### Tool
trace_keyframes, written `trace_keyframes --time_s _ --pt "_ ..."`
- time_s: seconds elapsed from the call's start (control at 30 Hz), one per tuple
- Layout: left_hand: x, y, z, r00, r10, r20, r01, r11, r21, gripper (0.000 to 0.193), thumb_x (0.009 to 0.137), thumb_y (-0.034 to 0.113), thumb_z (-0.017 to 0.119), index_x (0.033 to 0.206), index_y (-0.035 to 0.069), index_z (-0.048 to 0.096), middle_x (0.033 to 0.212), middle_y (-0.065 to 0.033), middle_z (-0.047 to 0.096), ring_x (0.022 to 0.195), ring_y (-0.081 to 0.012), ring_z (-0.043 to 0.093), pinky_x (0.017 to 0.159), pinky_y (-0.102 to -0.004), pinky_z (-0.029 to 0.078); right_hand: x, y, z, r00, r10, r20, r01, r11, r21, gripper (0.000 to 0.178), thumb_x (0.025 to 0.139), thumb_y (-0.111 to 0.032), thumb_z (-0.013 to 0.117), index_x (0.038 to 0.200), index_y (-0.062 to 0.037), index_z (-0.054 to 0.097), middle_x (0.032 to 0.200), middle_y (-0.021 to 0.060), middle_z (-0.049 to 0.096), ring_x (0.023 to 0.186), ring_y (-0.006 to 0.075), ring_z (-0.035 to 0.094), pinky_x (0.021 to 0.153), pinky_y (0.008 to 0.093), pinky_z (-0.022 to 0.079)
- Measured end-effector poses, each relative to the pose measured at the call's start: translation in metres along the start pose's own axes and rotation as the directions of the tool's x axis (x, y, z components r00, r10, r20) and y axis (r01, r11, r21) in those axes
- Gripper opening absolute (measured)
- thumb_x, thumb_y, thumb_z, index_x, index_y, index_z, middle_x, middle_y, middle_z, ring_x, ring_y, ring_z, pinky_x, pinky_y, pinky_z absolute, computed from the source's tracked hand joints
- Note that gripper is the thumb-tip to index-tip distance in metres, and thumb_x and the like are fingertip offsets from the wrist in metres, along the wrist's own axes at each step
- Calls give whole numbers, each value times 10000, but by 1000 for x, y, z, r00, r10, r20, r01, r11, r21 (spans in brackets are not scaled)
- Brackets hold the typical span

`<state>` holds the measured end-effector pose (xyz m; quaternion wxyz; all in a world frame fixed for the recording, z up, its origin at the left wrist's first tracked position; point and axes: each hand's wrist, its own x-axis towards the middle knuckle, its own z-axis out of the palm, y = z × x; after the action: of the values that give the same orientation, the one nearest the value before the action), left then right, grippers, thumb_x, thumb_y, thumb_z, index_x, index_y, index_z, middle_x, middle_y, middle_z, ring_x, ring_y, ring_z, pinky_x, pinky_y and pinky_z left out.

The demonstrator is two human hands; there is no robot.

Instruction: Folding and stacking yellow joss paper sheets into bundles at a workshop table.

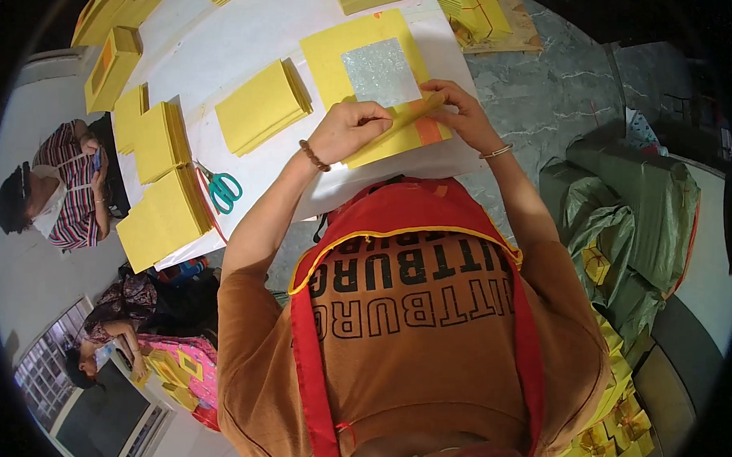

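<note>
A sheet of yellow paper (323, 53) with a silver foil square (379, 71) and an orange patch lies at the table's near edge. Its near part is lifted into a narrow fold or roll that runs between my hands. My left hand (350, 132), a beaded bracelet on its wrist, is closed on the left of this fold, thumb and finger pinched. My right hand (461, 116), wearing a bangle, grips the fold's right end between thumb and fingers. Whether other sheets lie beneath this one is hidden.
Left of my hands, a stack of folded yellow paper (257, 107) lies on the white table (207, 65). Green-handled scissors (224, 191) rest near more yellow stacks (162, 219). Two people sit at the left. Green sacks (643, 211) stand on the right, near yellow bundles (615, 433).
</note>
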<state>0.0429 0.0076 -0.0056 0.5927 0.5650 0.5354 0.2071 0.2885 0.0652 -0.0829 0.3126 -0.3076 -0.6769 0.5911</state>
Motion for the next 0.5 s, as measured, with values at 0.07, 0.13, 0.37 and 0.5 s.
trace_keyframes --time_s 0.07,0.13,0.37,0.5 --pt "-13 5 -14 976 215 41 -216 976 15 327 777 201 638 1053 31 599 966 -78 602 875 -152 547 758 -289 432 -2 4 1 1000 21 -14 -20 998 66 245 797 -45 618 1038 -51 579 1208 54 488 1099 154 470 941 292 373" --pt "-24 1 -27 906 416 78 -419 908 26 410 766 201 649 1140 53 566 1110 -105 573 1003 -191 534 845 -314 417 -1 -2 5 999 39 -21 -36 990 135 247 795 -77 639 1033 -69 575 1173 43 506 1081 150 471 932 285 367" --pt "-32 -26 -23 772 611 -173 -270 562 782 374 746 136 569 1118 120 595 1109 -111 590 1046 -292 533 870 -385 405 5 -25 -2 991 -109 -73 100 988 -121 261 762 -65 659 1012 -105 597 1173 36 533 1142 188 458 956 325 354" --pt "-59 -16 -11 760 643 -90 -346 519 781 310 781 102 511 1072 116 617 1057 -112 610 948 -285 563 812 -371 426 -4 -64 0 956 -237 172 290 845 -450 253 743 -75 660 987 -129 621 1176 38 566 1198 205 441 967 367 339"
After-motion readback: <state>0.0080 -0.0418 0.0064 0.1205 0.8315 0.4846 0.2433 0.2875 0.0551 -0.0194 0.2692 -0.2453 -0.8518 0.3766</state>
